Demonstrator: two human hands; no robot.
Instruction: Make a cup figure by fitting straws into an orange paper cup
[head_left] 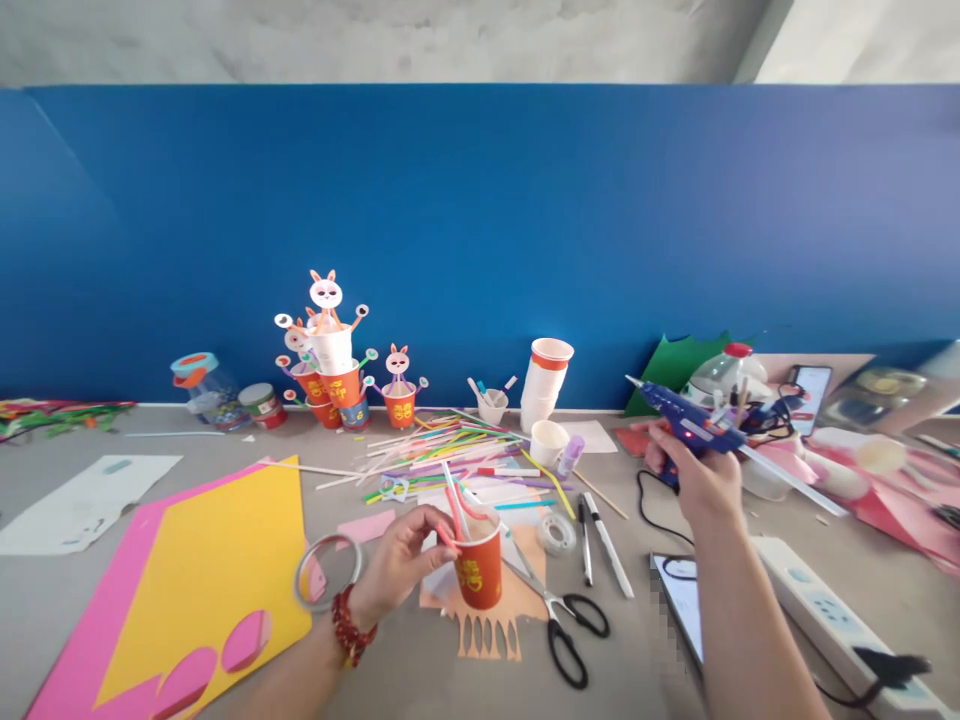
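My left hand (412, 552) pinches a pink straw (453, 510) at the rim of the red cup (480, 575), lower centre; my right hand (705, 483) grips the blue glue gun (684, 414), right of frame. Gluing seems in hand; the next move calls for a steady straw and careful aim.

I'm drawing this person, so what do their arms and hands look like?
The left hand has a dark red bracelet around the wrist; it looks beaded. The right hand shows nothing worn at its wrist. Neither hand has a glove, and no sleeves show.
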